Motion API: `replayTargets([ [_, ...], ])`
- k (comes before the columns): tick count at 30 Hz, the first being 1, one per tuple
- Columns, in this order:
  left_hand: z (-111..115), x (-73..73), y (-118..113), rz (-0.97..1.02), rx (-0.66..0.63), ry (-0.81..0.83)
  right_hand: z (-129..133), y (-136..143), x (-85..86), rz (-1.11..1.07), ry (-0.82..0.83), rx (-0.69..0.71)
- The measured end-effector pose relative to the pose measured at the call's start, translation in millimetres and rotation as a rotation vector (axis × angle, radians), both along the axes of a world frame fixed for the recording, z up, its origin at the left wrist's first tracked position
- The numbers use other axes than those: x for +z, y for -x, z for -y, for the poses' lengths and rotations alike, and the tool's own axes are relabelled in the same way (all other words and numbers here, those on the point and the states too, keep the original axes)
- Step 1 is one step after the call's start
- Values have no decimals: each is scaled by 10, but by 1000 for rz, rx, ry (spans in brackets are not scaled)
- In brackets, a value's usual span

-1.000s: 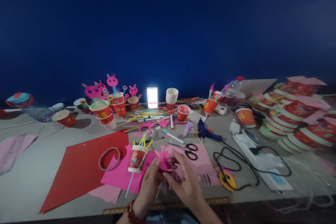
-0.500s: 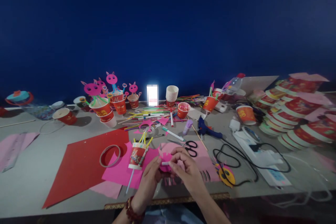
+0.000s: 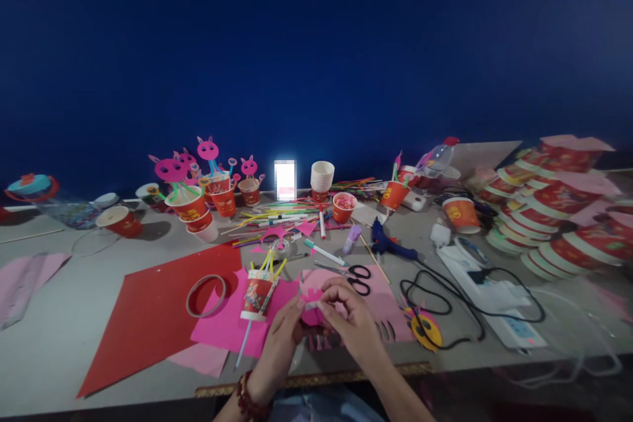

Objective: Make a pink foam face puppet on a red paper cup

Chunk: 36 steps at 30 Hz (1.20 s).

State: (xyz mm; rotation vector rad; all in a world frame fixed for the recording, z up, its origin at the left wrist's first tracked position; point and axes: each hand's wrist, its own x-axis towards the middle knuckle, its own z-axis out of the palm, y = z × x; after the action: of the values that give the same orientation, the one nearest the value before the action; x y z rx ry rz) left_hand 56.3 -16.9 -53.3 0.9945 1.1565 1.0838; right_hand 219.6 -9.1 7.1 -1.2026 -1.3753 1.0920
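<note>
Between left hand [image 3: 283, 336] and right hand [image 3: 350, 318], white strip [image 3: 311, 305]; axis sideways.

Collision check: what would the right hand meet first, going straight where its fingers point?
Right hand: likely the pink cutout at its fingertips, then the left hand; depth is unclear here.

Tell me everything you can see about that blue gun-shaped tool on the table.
The blue glue gun looks like smooth plastic, with a chunky body and a slimmer handle. It lies on its side on the grey table, nozzle toward the wall, handle stretching to the right. A black cord seems to run from the handle end, looping over the table. Neither the left hand nor the right hand touches it. Whether it is hot cannot be seen.
</note>
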Motion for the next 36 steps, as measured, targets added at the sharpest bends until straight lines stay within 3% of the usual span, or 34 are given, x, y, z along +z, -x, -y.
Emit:
replayTargets([
  [6,33,35,-7,129,127,139,-2,25,26,127,-132,-43],
  [11,41,96,-75,223,127,198,-1,30,7,153,-173,-63],
  [20,-15,324,-118,202,-69,-1,0,37,3,233,-235,-78],
  [30,-18,400,-147,125,2,-39,53,88,19,378,-318,-83],
  [36,-1,339,-159,77,60,-97,81,147,-86,383,-296,-165],
])
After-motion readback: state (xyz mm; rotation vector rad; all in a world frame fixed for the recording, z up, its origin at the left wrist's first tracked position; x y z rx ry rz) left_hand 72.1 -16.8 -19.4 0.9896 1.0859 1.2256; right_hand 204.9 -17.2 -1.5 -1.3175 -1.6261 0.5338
